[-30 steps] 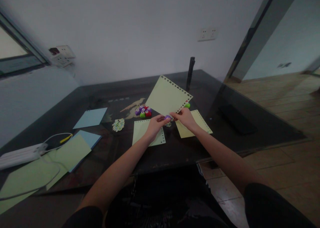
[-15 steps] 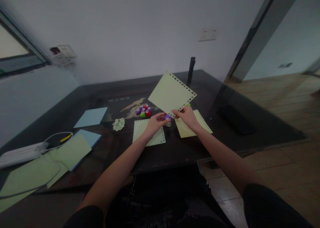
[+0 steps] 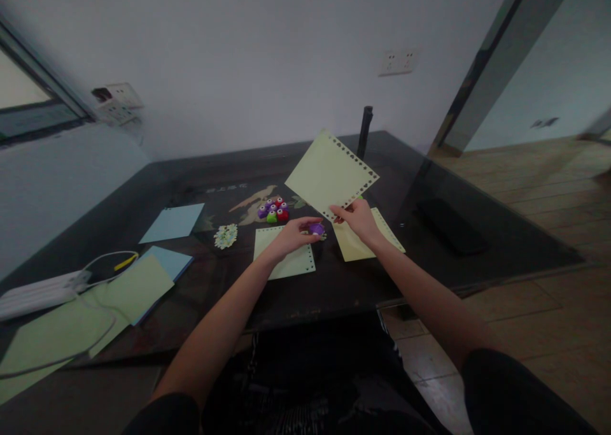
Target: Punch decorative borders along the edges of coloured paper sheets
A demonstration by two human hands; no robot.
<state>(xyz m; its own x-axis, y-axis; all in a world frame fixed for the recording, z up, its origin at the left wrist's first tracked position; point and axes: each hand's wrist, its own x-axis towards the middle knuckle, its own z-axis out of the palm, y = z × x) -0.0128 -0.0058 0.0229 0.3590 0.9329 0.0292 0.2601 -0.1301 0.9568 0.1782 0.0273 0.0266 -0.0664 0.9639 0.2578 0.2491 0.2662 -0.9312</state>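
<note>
Pale green paper sheet [image 3: 331,174] with punched holes along two edges is held up above the dark glass table [image 3: 344,282], pinched at its near corner by the right hand [image 3: 357,219], fingers clamped on the paper. The left hand [image 3: 291,233] is just to the left, and its fingertips close around a small purple paper punch [image 3: 316,229] that sits low over the table.

Two more punched sheets lie flat: a green one [image 3: 285,260] under the left hand and a yellow one [image 3: 358,242] under the right. Farther left is a cluster of small punches [image 3: 273,211], purple, red and green; the exact count cannot be told. A little heap of paper cut-outs [image 3: 226,235] lies near it. Two blue sheets [image 3: 172,222] and larger green sheets [image 3: 128,290] lie at the left, beside a white power strip [image 3: 35,293]. Writing on the table surface is too blurred to read.
</note>
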